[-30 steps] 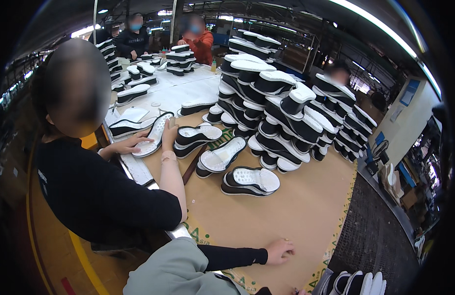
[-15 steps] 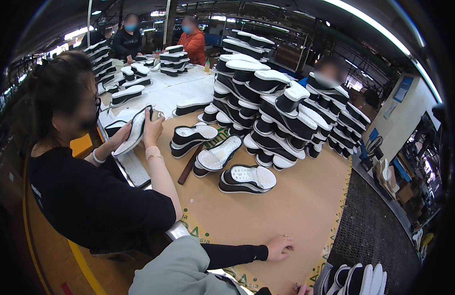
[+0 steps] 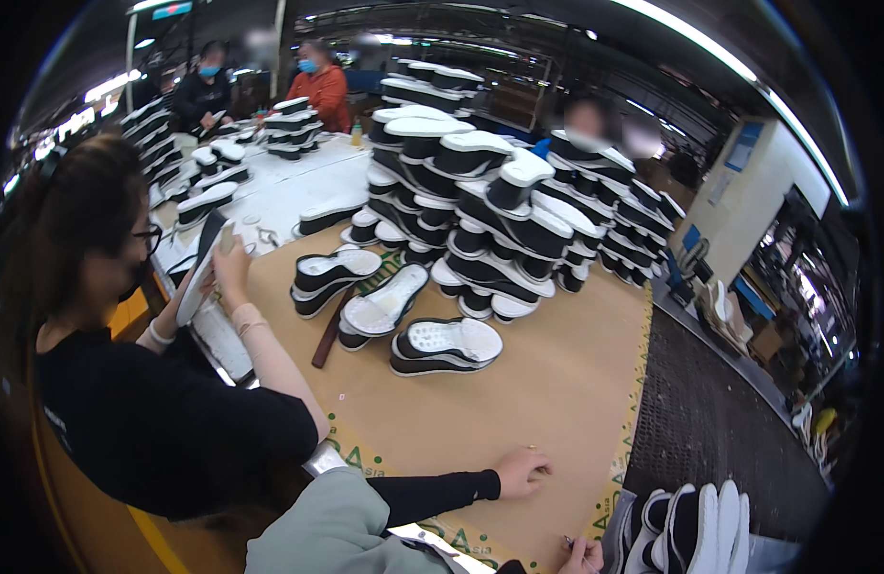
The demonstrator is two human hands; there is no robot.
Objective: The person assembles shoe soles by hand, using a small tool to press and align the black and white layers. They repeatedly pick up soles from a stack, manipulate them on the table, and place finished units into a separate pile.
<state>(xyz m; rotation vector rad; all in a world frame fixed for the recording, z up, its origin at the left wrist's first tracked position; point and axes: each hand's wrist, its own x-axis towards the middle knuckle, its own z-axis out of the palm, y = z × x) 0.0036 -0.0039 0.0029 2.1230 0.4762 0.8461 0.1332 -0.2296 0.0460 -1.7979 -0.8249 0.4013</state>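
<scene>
My left hand [image 3: 524, 473], in a dark sleeve, rests on the brown paper [image 3: 461, 421] covering the table. Its fingers are loosely bent and apart, with nothing in them. At the lower edge my right hand [image 3: 583, 555] is partly cut off. Its fingertips are pinched together around something small that I cannot make out. Right beside it stand several black-and-white shoe soles [image 3: 708, 531] on edge. Farther up the table lie thick shoe soles with white tops: a stacked pair [image 3: 447, 346] nearest my left hand, another [image 3: 384, 301] behind it, and one more [image 3: 335, 273] to the left.
Tall piles of soles [image 3: 499, 220] rise at the table's far side. A dark red-brown bar [image 3: 329, 335] lies by the loose soles. On my left, a co-worker [image 3: 155, 383] in black holds up a sole [image 3: 201, 268]. Other people stand behind the piles and a white table [image 3: 298, 182].
The view has swung right, so the scene sits farther left. The co-worker's sole is held more upright. More of my right hand shows; my left hand still rests on the paper.
</scene>
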